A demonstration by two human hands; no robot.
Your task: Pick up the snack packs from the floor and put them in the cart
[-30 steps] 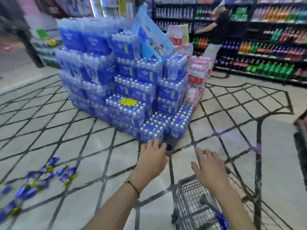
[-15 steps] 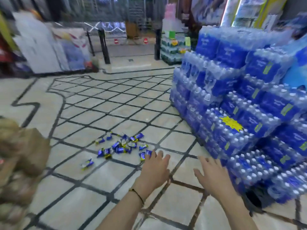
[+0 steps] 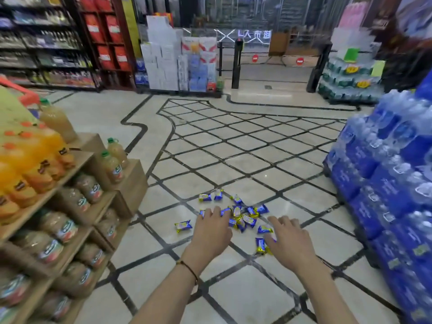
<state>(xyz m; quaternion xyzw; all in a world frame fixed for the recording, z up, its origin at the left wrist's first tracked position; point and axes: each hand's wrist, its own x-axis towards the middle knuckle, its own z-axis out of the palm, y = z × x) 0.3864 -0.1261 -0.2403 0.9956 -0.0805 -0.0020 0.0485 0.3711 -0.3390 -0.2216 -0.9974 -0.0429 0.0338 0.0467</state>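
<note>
Several small blue-and-yellow snack packs [image 3: 242, 217] lie scattered on the tiled floor just ahead of my hands. One pack [image 3: 183, 226] lies apart to the left, another [image 3: 261, 245] close to my right hand. My left hand [image 3: 211, 230] reaches forward with fingers apart, its fingertips over the near edge of the pile, holding nothing. My right hand [image 3: 288, 239] is stretched out beside it, fingers spread and empty. The cart is out of view.
A wooden shelf unit [image 3: 77, 206] with juice bottles stands close on the left. Stacked blue packs of water bottles [image 3: 385, 195] rise on the right. Farther off are shop shelves, stacked boxes [image 3: 163, 57] and an entrance gate [image 3: 275, 57].
The view has swung left, away from the cart and the water stack. The snack packs, once far left, now lie straight ahead under my outstretched hands.
</note>
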